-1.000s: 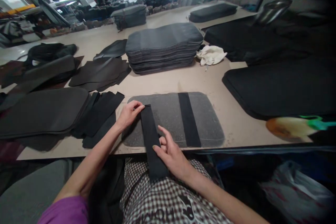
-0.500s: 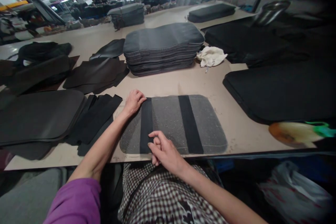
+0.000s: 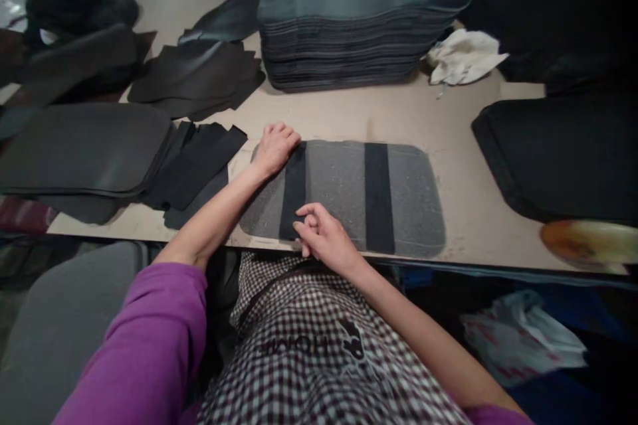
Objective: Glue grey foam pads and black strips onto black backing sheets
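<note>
A grey, speckled, round-cornered panel [image 3: 335,192] lies flat before me near the table's front edge. Two black fabric strips run across it, a left strip [image 3: 294,189] and a right strip [image 3: 379,199]. At the far end of the left strip, my left hand [image 3: 276,148] is closed, its fingertips pressed on the strip at the panel's edge. Over the near end of that same strip is my right hand [image 3: 323,237], fingers loosely curled, with a gap between thumb and index finger. I see nothing held in it.
Loose black strips [image 3: 194,169] and a stack of dark panels [image 3: 90,146] lie to the left. Behind stands a tall stack of panels [image 3: 349,46] beside a crumpled white cloth [image 3: 463,58]. More dark panels [image 3: 563,153] and an amber-coloured object [image 3: 588,241] are at right.
My view has tilted down and come closer, so the table sits higher in the picture. Both hands stay at the two ends of the left strip, with little visible movement.
</note>
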A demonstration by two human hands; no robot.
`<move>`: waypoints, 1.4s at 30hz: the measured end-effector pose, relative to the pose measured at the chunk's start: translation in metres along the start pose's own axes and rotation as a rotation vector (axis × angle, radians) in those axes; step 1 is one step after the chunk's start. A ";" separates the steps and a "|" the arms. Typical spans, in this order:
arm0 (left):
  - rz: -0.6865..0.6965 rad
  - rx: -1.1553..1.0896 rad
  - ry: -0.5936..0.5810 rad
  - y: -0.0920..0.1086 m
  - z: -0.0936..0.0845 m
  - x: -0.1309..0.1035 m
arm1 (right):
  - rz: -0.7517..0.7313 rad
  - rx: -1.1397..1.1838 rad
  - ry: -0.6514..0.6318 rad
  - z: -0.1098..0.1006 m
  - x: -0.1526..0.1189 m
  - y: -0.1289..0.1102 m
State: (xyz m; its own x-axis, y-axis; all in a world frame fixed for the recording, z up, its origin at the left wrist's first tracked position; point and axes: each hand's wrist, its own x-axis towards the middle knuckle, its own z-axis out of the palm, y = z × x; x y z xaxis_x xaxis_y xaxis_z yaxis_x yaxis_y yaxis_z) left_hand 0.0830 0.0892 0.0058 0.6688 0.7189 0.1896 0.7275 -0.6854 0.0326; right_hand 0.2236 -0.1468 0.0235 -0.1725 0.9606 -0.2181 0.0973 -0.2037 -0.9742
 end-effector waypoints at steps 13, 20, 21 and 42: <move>0.014 0.012 0.038 0.007 -0.006 -0.036 | -0.076 -0.280 -0.017 0.015 0.005 0.007; 0.008 0.004 0.012 0.009 -0.007 -0.046 | -0.051 -0.957 -0.035 0.024 0.003 -0.001; 0.005 0.001 0.007 0.009 -0.007 -0.047 | -0.039 -1.013 -0.043 0.025 0.002 -0.003; 0.022 0.014 0.013 0.003 0.007 -0.045 | -0.655 -1.274 -0.027 0.025 0.000 0.001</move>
State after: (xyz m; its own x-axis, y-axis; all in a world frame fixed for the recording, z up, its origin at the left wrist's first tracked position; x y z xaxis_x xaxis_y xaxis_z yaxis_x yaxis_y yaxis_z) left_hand 0.0558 0.0553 -0.0092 0.6827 0.7021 0.2024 0.7148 -0.6992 0.0143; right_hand 0.1994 -0.1519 0.0212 -0.5461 0.8064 0.2267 0.7886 0.5862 -0.1856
